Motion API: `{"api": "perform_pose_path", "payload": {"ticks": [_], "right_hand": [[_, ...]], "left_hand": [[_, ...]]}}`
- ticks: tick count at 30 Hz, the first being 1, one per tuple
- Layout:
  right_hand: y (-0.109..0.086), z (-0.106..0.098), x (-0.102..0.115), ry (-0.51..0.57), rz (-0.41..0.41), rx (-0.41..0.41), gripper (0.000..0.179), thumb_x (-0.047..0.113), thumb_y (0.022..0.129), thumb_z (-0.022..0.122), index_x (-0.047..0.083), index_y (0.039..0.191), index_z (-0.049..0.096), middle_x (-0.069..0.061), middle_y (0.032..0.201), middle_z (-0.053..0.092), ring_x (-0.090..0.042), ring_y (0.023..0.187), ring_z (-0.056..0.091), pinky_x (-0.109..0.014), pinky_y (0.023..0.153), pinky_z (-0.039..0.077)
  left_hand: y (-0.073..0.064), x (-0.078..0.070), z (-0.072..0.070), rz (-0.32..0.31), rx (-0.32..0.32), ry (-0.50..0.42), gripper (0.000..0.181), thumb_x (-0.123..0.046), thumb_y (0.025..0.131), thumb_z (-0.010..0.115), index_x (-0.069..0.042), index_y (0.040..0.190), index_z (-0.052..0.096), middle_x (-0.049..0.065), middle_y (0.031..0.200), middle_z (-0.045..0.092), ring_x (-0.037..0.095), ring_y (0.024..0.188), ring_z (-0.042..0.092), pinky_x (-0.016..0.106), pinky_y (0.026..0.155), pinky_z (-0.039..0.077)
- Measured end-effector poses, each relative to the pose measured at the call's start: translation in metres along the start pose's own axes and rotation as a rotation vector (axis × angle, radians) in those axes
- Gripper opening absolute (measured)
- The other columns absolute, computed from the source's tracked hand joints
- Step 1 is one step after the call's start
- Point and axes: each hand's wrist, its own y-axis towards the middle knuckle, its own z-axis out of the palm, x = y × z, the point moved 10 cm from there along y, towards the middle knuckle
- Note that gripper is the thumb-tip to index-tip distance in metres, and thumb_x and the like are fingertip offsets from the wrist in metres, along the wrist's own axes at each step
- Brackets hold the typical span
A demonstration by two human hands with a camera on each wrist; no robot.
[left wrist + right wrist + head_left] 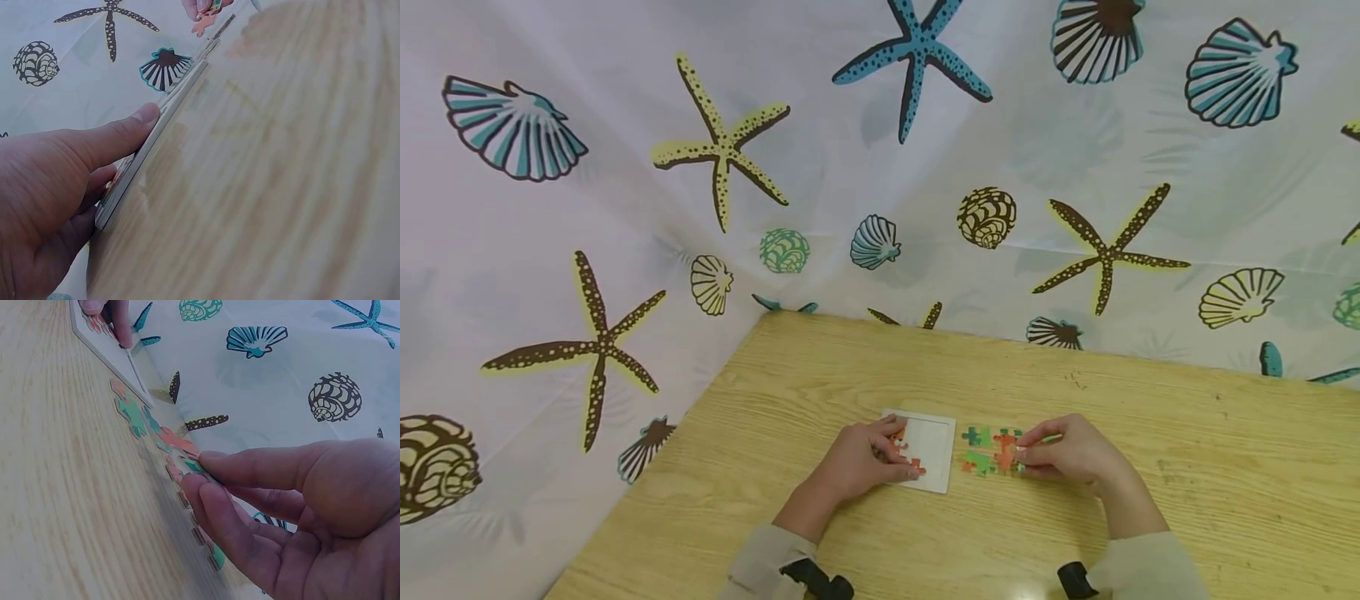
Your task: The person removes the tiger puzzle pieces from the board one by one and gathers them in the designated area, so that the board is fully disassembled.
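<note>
A white square puzzle tray (934,433) lies on the table, a few orange pieces (917,467) in its left part. My left hand (868,454) rests over the tray's left side, its thumb (128,128) laid along the tray and its fingers touching the surface near the pieces. To the right of the tray lie several green and orange jigsaw pieces (977,462) in a loose cluster. My right hand (1067,450) is at the cluster's right side and pinches an orange and green jigsaw piece (203,25) between thumb and index finger. The fingertips partly hide that piece.
The wooden table (820,367) meets a white curtain (820,175) printed with shells and starfish at the back and left. Small reddish marks (1075,381) show on the wood behind my right hand. A dark strap (816,579) sits on my left wrist.
</note>
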Motion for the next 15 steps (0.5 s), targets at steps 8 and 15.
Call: {"api": "perform_pose_path", "payload": {"ticks": [8, 15], "right_hand": [[0.0002, -0.0022, -0.0041, -0.029, 0.015, -0.017, 0.018, 0.000, 0.090, 0.071, -0.009, 0.106, 0.070, -0.011, 0.097, 0.075, -0.015, 0.074, 0.072, -0.029, 0.068, 0.062], [-0.0034, -0.0031, 0.0009, -0.125, -0.018, -0.064, 0.014, -0.002, 0.087, 0.073, -0.010, 0.098, 0.071, -0.011, 0.088, 0.074, -0.015, 0.070, 0.072, -0.030, 0.066, 0.062]], "left_hand": [[-0.0007, 0.0005, 0.0002, -0.005, 0.004, -0.008, 0.015, -0.035, 0.075, 0.088, -0.023, 0.073, 0.079, 0.009, 0.147, 0.054, 0.030, 0.148, 0.036, 0.055, 0.120, 0.031], [-0.0006, -0.0016, -0.0005, -0.012, 0.008, -0.001, 0.015, -0.033, 0.075, 0.088, -0.021, 0.074, 0.079, 0.009, 0.148, 0.053, 0.030, 0.149, 0.035, 0.055, 0.120, 0.029]]}}
